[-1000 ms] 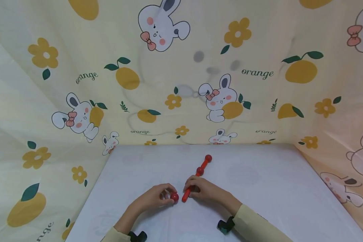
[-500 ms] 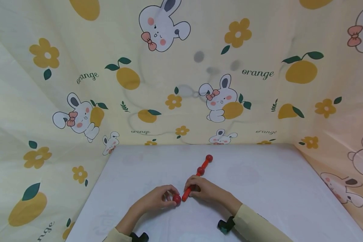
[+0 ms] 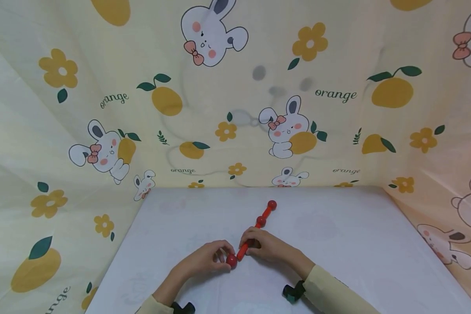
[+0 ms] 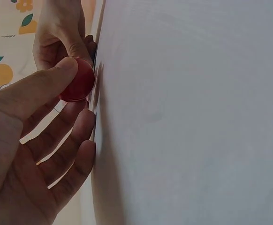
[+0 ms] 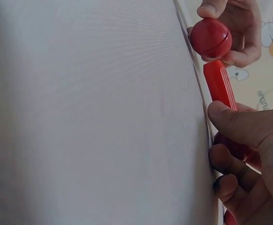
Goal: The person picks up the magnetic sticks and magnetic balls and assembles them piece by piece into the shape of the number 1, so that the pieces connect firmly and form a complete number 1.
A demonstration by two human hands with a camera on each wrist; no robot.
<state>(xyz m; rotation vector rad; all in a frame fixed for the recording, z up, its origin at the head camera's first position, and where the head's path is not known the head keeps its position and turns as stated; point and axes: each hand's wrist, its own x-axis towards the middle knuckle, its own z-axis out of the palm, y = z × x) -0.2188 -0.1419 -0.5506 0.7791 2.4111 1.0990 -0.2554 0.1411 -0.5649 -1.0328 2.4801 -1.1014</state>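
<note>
My left hand [image 3: 212,256] pinches a glossy red ball [image 3: 231,261] between thumb and fingers, low over the white table. In the right wrist view that ball [image 5: 211,39] shows a thin seam line and sits right at the end of a red stick [image 5: 219,84]. My right hand [image 3: 267,245] grips this stick between thumb and fingers. Beyond the right hand, the stick continues as a straight chain: a red ball [image 3: 261,221], another red rod [image 3: 267,212] and a red end ball [image 3: 272,204]. Part of the chain is hidden under my right fingers.
The white tabletop [image 3: 337,244] spreads around both hands. A cream curtain [image 3: 235,87] with rabbits, oranges and flowers hangs behind it and along both sides. Dark wrist-camera mounts [image 3: 293,291] sit at both cuffs.
My left hand has carried the red ball slightly right and toward me, closing the gap to the stick's near end. The right hand and the chain stay nearly still.
</note>
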